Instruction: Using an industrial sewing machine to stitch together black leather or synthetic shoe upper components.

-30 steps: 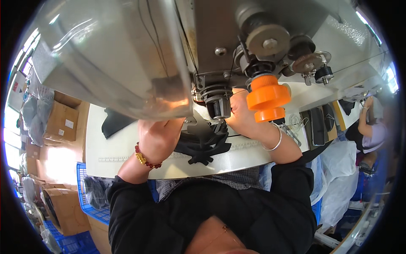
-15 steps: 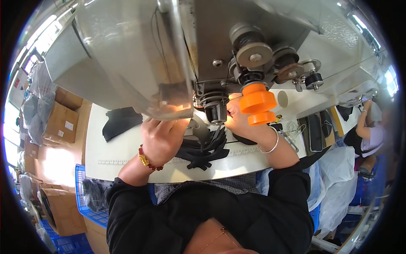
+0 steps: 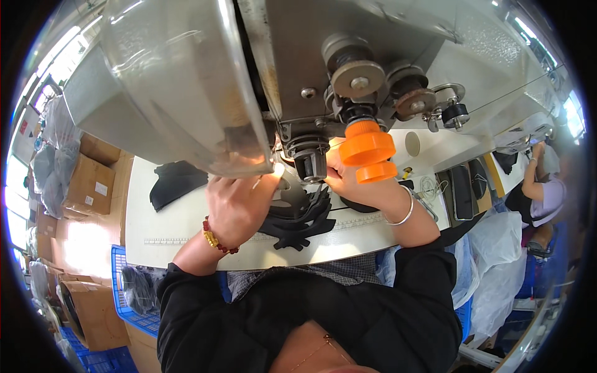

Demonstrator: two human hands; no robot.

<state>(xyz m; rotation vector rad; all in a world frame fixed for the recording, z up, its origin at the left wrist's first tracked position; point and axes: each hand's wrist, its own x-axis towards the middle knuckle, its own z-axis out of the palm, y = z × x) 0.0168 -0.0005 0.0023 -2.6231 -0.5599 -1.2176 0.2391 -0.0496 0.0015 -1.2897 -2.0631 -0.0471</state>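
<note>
Under the head of a sewing machine [image 3: 292, 81], both my hands are at a dark cloth piece [image 3: 287, 200]. My left hand [image 3: 237, 202], with a red and gold beaded bracelet, has its fingers bent and close together at the cloth's left side; the machine's clear cover hides some fingertips. On the right, my right hand [image 3: 356, 180], wearing a silver bangle, pinches the cloth's edge between thumb and fingers, partly behind the orange knobs [image 3: 368, 149]. Several black cut fabric strips [image 3: 298, 229] lie bunched in front of the cloth. The needle is hidden.
A black fabric piece [image 3: 177, 185] lies left on the white table [image 3: 155, 224]. A ruler strip [image 3: 357, 222] runs along its front. Blue baskets [image 3: 134, 314] and cardboard boxes [image 3: 90, 183] stand left. At far right a person [image 3: 541, 193] sits at another machine.
My right hand has shifted a little left, its thumb and fingers now showing more beside the machine. The machine head appears slightly further left in view. The left hand has barely moved.
</note>
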